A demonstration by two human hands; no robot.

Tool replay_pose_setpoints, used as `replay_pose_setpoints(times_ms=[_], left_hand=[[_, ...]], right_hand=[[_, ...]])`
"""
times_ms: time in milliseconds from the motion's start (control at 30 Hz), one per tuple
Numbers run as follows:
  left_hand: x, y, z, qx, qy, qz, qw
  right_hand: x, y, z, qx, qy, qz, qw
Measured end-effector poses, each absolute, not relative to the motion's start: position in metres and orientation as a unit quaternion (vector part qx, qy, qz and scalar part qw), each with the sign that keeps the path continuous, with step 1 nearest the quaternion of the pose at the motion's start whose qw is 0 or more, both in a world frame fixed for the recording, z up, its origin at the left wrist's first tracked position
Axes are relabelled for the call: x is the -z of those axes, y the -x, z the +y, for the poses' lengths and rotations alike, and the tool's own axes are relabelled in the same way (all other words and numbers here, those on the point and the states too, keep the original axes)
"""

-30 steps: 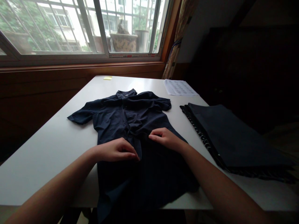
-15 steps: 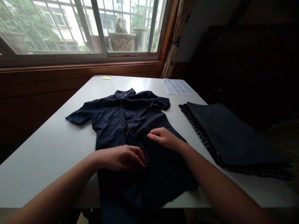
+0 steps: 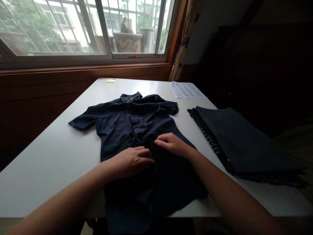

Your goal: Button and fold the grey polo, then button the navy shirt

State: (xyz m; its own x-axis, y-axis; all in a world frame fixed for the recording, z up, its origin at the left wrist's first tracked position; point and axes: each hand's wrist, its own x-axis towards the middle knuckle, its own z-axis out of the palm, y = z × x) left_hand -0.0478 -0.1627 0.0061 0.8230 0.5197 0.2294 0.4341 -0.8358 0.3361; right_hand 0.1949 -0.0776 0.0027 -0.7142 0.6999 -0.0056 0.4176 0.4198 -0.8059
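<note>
A dark navy short-sleeved shirt (image 3: pixel 117 122) lies flat on the white table (image 3: pixel 49 153), collar toward the window and hem hanging over the near edge. My left hand (image 3: pixel 132 160) rests on the shirt's front near the middle, fingers curled and pinching the front edge of the cloth. My right hand (image 3: pixel 171 143) lies just to the right of it, fingers bent and gripping the other front edge. The two hands nearly touch at the shirt's centre line.
A stack of dark folded garments (image 3: pixel 239 140) lies on the right of the table. A printed sheet (image 3: pixel 186 90) and a yellow sticky note (image 3: pixel 111 80) lie at the far side. A window (image 3: pixel 85 26) and a curtain (image 3: pixel 182 49) stand behind.
My left hand moved right and slightly away from me, toward my right hand, drawing the shirt's front edge with it. My right hand stayed nearly still.
</note>
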Motion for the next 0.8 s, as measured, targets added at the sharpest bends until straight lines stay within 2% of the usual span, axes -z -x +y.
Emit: replay_pose_setpoints(times_ms=[200, 467, 800], left_hand=[[-0.009, 0.042, -0.167, -0.135, -0.962, 0.224, 0.074], [-0.021, 0.042, -0.171, -0.142, -0.959, 0.179, 0.165], [-0.02, 0.048, -0.168, -0.15, -0.947, 0.197, 0.206]], right_hand=[[-0.003, -0.194, -0.078, -0.409, 0.338, -0.831, 0.168], [-0.005, -0.194, -0.079, -0.409, 0.337, -0.831, 0.17], [-0.007, -0.194, -0.079, -0.412, 0.336, -0.83, 0.166]])
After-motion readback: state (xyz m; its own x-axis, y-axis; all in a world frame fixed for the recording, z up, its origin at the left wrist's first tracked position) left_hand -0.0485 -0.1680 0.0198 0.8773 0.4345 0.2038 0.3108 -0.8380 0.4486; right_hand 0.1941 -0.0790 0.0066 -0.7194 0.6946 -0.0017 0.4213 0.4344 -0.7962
